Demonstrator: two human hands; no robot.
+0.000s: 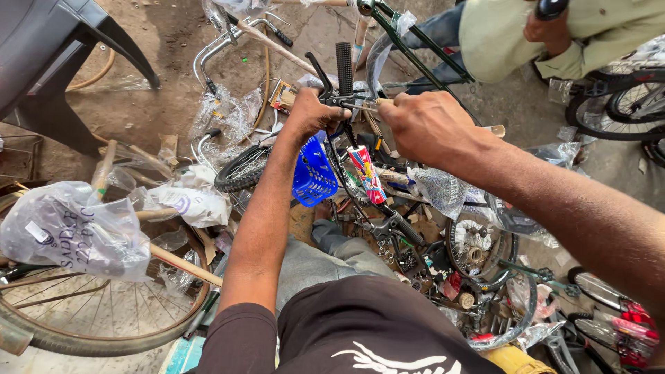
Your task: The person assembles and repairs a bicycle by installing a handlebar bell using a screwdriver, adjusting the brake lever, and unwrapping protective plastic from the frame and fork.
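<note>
I am closing my left hand (309,118) around the handlebar (331,102) beside its upright black grip (344,68), while my right hand (428,127), equally near, is pinching a thin tool (361,106) lying crosswise toward it.

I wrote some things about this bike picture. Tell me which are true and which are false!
1. The left hand is at the handlebar, beside the black grip. True.
2. The basket on the bike is red. False: it is blue.
3. The right hand holds a thin tool near the handlebar. True.
4. The big wheel at the lower left has no spokes. False: thin spokes show.
5. Another person is at the top right. True.
</note>
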